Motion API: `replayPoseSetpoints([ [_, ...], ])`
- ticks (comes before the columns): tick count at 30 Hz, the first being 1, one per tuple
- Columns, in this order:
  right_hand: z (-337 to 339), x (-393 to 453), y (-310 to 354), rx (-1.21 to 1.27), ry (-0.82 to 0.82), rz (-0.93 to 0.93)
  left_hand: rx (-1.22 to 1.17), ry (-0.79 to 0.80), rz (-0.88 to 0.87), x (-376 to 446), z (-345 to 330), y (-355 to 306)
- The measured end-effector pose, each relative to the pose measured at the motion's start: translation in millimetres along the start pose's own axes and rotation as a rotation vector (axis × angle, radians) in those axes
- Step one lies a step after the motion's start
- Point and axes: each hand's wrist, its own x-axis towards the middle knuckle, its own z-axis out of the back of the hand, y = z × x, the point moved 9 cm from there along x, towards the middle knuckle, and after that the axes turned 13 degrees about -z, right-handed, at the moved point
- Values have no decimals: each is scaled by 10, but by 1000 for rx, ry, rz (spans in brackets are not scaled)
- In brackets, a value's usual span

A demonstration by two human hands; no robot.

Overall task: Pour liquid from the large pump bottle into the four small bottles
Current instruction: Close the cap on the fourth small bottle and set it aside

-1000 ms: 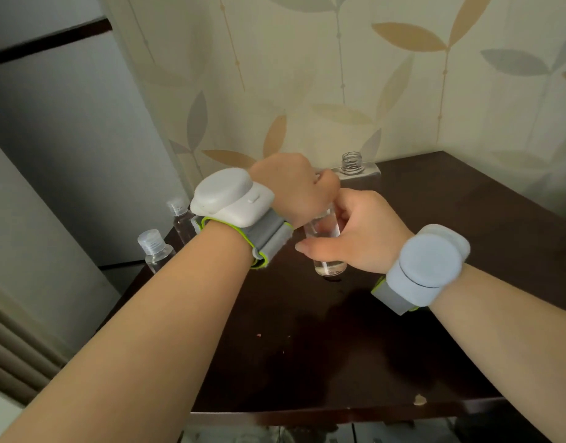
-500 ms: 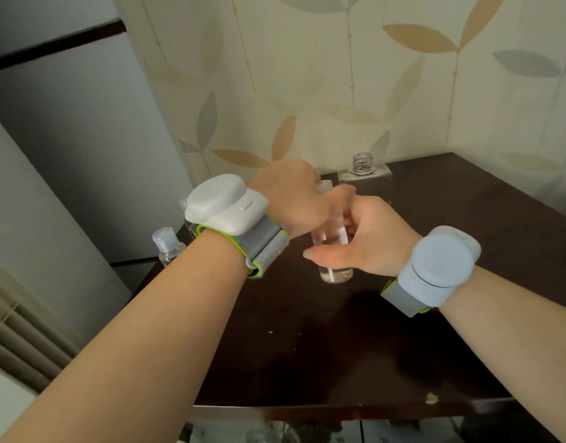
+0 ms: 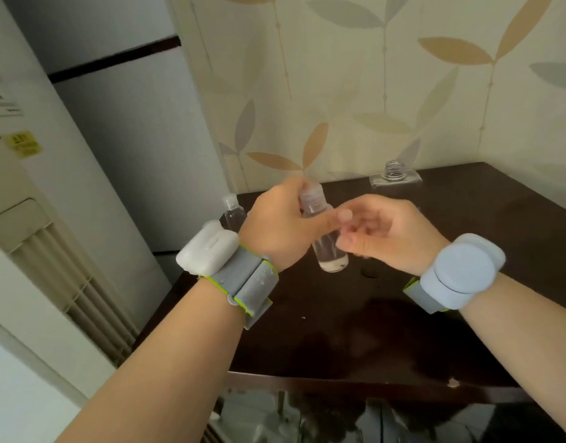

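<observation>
A small clear bottle (image 3: 328, 251) with a capped top and a little liquid at its bottom leans over the dark table (image 3: 339, 330). My left hand (image 3: 281, 222) grips its upper part just below the cap. To the bottle's right, my right hand (image 3: 390, 231) has loosely curled fingers with the tips close beside it, and no grip shows. The large clear bottle (image 3: 394, 174) stands at the table's back edge with an open threaded neck and no pump. Another capped small bottle (image 3: 232, 212) stands at the back left, partly hidden by my left hand.
Leaf-patterned walls close off the table's back and right sides. A white appliance (image 3: 93, 187) stands close on the left. A small dark spot (image 3: 370, 272) lies on the table beside the bottle. The table's front edge (image 3: 371, 383) runs below my forearms.
My right hand has loosened its hold on the small bottle's body. My left hand, which was at the cap, now holds the bottle and tilts it. The camera view has shifted.
</observation>
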Motion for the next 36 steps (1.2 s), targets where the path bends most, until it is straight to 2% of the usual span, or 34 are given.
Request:
replayPoseSetpoints([
  [4, 333, -27, -19, 27, -211, 10, 76, -156, 10, -127, 408, 100],
  [8, 596, -30, -104, 77, -400, -17, 173, -222, 34, -266, 674, 243],
  [16, 913, 4, -423, 64, -623, -92, 372, -214, 141, -419, 690, 590],
  [29, 1061, 22, -640, 98, -671, -239, 525, -127, 206, -411, 588, 875],
  [36, 1051, 18, -600, -98, -683, -254, 569, -76, 228, -363, 507, 940],
])
